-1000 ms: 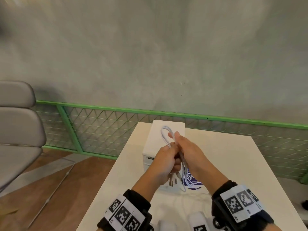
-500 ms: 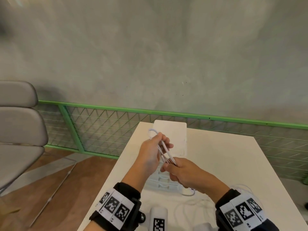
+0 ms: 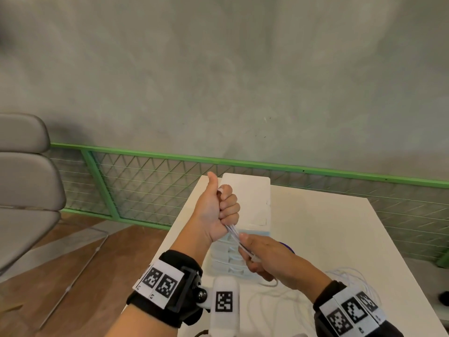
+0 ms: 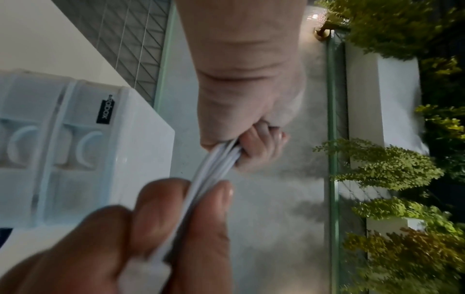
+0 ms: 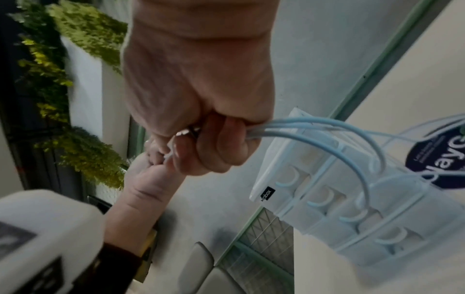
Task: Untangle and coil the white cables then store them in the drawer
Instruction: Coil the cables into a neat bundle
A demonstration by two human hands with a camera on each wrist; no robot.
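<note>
Left hand [image 3: 217, 210], right hand [image 3: 264, 257], white cables [image 3: 233, 233] (ends hidden)

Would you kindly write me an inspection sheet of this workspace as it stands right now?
Surface: white table, partly covered by cables.
Job's things: white drawer unit, drawers shut; folded white cable bundle stretched between both hands.
Clutter: dark round label beside the unit.
Grippers: left hand grips the bundle's upper end, thumb up; right hand grips its lower end.
Cables: loose white cables lie on the table by the right wrist.
Surroundings: grey wall, green railing, grey chair.
</note>
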